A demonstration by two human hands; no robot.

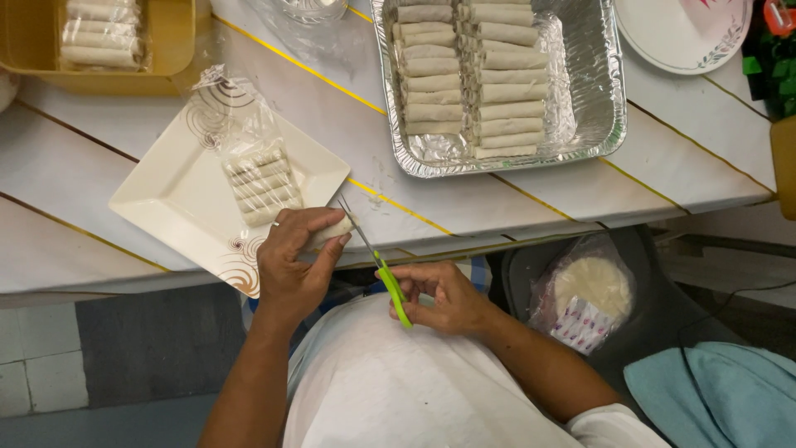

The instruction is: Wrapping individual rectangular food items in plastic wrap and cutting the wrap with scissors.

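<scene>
Where the body is: nearest of all, a white shirt (390, 390) fills the bottom, with both arms reaching up from it.

Right hand: the right hand (439, 297) is curled shut on the green scissors (390, 286) — fingers wrapped on the green handle, thin blades pointing up and left.

Left hand: the left hand (294, 257) pinches a pale roll (332, 230) between thumb and fingers, at the near edge of the tabletop (83, 166).

Where the roll is: in the left hand, just off the corner of the plate, with the scissor tips right beside its end.

How to cut well: I think the roll should be held still, with fingers kept back from the blades, and the snip made slow and straight so the roll does not squash.

Plate: a square cream plate (166, 199) lies just past the left hand; a clear bag (249, 158) with a few more rolls lies on it.

Chair side: to the right, low down, a bag of round wrappers (589, 299) sits on a dark seat, near a blue cloth (721, 390).

Far off: a foil tray (597, 83) holds two neat rows of rolls — a yellow tray (178, 41) with more rolls is at the far left, and a round white plate (680, 33) at the far right.
</scene>
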